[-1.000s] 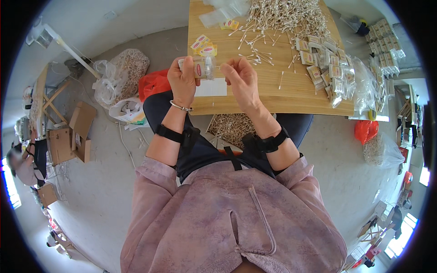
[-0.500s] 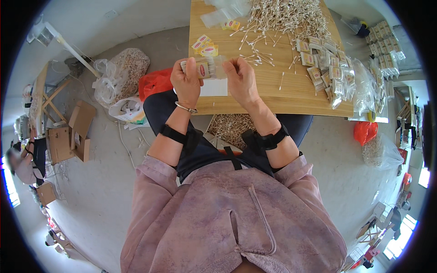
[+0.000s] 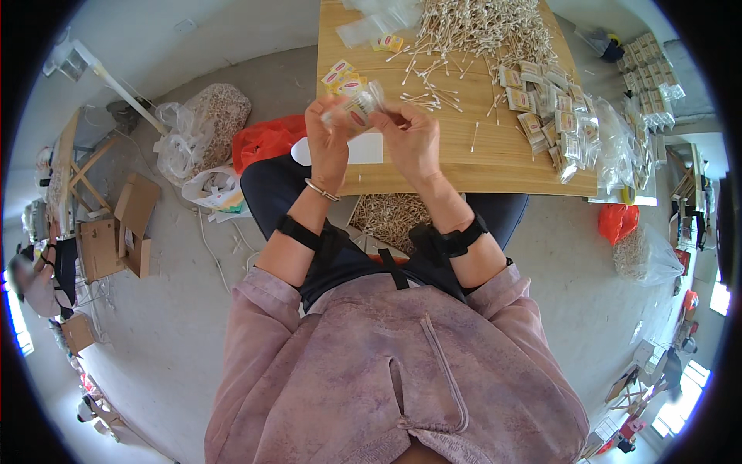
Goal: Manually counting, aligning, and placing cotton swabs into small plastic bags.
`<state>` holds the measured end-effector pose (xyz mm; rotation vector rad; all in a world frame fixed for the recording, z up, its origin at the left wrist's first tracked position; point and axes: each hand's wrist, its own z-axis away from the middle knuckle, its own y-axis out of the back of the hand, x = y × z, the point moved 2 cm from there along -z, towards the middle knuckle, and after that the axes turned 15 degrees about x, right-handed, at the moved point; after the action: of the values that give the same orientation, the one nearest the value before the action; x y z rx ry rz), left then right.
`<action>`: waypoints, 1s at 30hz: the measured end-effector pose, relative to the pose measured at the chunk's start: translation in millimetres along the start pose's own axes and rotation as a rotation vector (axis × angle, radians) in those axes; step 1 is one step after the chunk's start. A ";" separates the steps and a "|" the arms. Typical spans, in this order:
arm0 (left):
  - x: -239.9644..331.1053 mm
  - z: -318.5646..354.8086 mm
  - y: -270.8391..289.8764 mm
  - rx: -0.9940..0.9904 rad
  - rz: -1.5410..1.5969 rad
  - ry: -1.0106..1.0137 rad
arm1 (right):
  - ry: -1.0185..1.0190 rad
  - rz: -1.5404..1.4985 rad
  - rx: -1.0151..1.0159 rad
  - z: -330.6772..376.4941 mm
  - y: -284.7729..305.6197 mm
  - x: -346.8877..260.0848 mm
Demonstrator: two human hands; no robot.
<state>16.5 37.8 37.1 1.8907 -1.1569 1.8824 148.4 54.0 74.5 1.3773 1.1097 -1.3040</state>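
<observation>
Above the near left part of the wooden table, a small clear bag of cotton swabs point(image 3: 357, 113) with a label is held up between both hands. My left hand point(image 3: 328, 135) is closed on one end of it, its fingers partly blurred. On the other end, my right hand point(image 3: 411, 139) pinches the clear plastic with thumb and fingers. Just beyond the bag lie yellow-and-white printed cards point(image 3: 342, 77). A white sheet point(image 3: 363, 148) lies on the table below the hands.
A heap of loose cotton swabs point(image 3: 495, 31) covers the table's far side, with filled packs point(image 3: 568, 124) along its right. Empty clear bags point(image 3: 379, 23) lie at the far left. A container of swabs point(image 3: 393, 220) sits under the near edge. Left stand a red bag point(image 3: 263, 141) and cardboard boxes point(image 3: 100, 246).
The bag has tilted from level, its clear end now raised. My left hand has turned and shifted slightly right; my right hand's fingers have come in closer to the bag.
</observation>
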 end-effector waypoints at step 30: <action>-28.3 35.0 -0.6 -0.532 -0.294 0.390 | 0.110 0.107 -0.348 -23.9 58.6 64.0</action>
<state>46.6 25.3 6.1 1.2593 -1.0452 1.4995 212.6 68.2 13.1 1.2382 1.2522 -0.9155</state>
